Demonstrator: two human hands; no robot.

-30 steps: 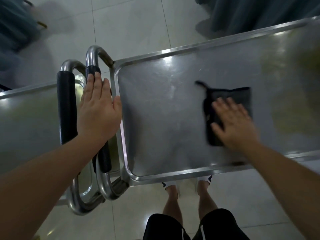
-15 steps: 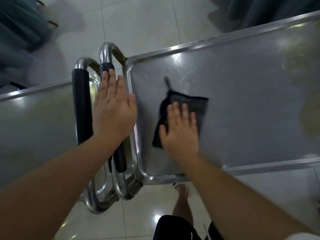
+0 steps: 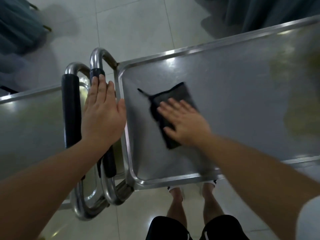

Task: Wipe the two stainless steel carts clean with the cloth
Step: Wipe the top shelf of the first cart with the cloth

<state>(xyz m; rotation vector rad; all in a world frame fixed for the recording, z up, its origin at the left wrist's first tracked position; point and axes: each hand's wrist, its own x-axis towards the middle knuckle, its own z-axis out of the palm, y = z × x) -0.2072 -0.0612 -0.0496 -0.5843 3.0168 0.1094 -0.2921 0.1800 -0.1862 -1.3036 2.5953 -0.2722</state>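
Item: right cart, top tray under wipe. I have the cloth flat on it near the left end, my right hand pressing down with fingers straight, gripping nothing. My left hand lies flat on the black-sleeved handle, fingers extended.

Risks: cloth bunches or slips from under an open palm; cart rolls if my brace lifts. Left cart appears unwiped; smears far right may be missed.

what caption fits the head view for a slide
Right hand presses a dark cloth flat on the right cart's steel top while the left hand rests on its padded handle.
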